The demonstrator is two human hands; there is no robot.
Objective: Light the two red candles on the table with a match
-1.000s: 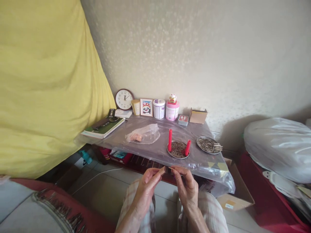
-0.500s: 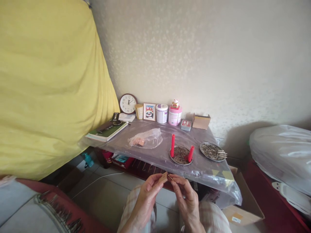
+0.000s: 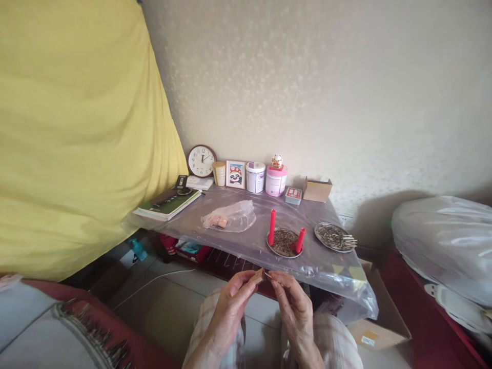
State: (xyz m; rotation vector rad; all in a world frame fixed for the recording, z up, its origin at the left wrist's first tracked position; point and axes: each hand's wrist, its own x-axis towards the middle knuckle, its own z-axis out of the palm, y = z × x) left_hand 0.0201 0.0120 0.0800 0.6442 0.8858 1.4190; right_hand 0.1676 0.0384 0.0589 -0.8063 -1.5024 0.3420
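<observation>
the low worktop (image 3: 230, 242) is covered with clear, creased plastic sheeting. to its right, a large, bulging white plastic bag (image 3: 442, 243) is seen. on its left end, a thick green-covered book (image 3: 169, 204) is laid flat; at its back left corner, a round white clock with a dark rim (image 3: 202, 161) is propped.

in front of the worktop, both hands are raised near each other. the left hand (image 3: 234, 297) is clamped on a small tan cardboard matchbox (image 3: 258, 277); the right hand (image 3: 295, 302) is pinched on a thin pale wooden matchstick (image 3: 268, 275), held just beside the matchbox. whether the two are touching cannot be told.

near the worktop's front edge, a round metal plate (image 3: 284, 256) is set, on which a tall red candle (image 3: 272, 228) is stood upright and a shorter red candle (image 3: 300, 241) is slightly tilted.
</observation>
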